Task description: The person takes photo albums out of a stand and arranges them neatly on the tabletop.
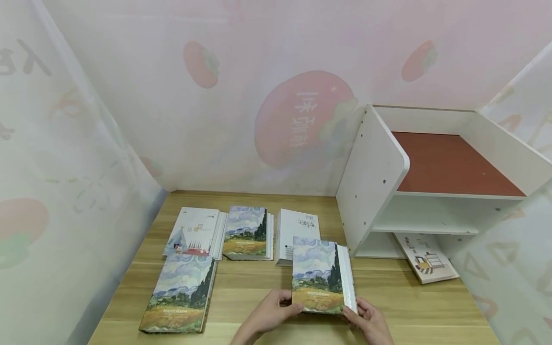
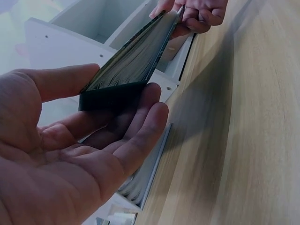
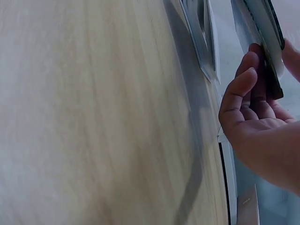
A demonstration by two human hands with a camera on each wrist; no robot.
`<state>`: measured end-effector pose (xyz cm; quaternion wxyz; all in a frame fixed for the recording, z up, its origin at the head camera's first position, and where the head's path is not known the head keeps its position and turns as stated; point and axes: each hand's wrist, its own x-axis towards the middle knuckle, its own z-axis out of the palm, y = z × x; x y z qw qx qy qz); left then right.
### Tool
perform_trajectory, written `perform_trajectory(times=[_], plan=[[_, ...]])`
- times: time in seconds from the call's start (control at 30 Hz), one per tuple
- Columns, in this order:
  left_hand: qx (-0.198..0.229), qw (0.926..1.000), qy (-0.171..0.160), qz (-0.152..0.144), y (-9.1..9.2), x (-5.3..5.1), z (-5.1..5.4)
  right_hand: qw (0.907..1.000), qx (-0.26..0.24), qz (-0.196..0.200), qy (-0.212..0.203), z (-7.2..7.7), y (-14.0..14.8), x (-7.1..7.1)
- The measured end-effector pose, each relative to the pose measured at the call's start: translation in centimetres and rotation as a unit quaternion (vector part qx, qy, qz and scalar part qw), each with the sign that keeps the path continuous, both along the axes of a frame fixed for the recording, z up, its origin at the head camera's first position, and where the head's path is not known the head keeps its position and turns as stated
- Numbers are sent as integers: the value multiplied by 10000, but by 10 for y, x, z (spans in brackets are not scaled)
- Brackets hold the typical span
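Note:
A photo album with a painted landscape cover is held above the table by both hands. My left hand grips its lower left corner, thumb on the cover and fingers beneath. At the lower right corner my right hand pinches the album between thumb and fingers. In the left wrist view the album's dark spine lies between thumb and fingers of the left hand, and page edges show. The right wrist view has the right hand around the album's edge. Behind it lies a white album, partly covered.
A second landscape album lies at the front left, and another farther back. A white album with a tent picture is at the back left. At right stands a white shelf, with a white album protruding from its lower compartment.

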<state>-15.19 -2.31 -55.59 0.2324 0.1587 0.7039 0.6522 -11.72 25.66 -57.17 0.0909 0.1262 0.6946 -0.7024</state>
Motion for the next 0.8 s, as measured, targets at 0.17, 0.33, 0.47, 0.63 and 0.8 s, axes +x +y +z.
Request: perform_trajectory(times=[0.17, 0.33, 0.47, 0.63, 0.8], plan=[[62, 10000, -32, -14, -5, 0, -2, 9999, 91, 123, 56, 1, -4, 0], [4, 9999, -100, 38, -11, 1, 0, 9989, 225, 302, 280, 1, -9, 1], [-59, 9999, -100, 85, -14, 2, 2, 9989, 233, 337, 214, 2, -12, 2], [-64, 9998, -135, 116, -15, 3, 2, 9988, 297, 384, 77, 7, -13, 0], [-45, 9998, -144, 150, -15, 3, 4, 9984, 251, 496, 50, 12, -12, -4]])
